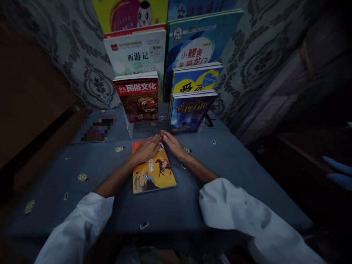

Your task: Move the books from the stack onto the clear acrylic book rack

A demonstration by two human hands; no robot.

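An orange-yellow book (pixel 152 178) with drawn figures and a horse lies flat on the grey-blue tablecloth. My left hand (pixel 147 148) rests flat across its upper part, fingers stretched out toward the upper right. At the book's top right corner is my right hand (pixel 173 143), its fingers extended and leaning inward. The fingertips of both hands meet or nearly meet there. Neither hand holds anything. Part of the book's title and its top edge are hidden under my hands.
Books stand in tiers behind my hands, with a red book (pixel 140 101) front left and a dark blue book (pixel 191 112) front right. A pixelated flat item (pixel 99 128) lies at the left. Patterned curtains are behind the table (pixel 220 156).
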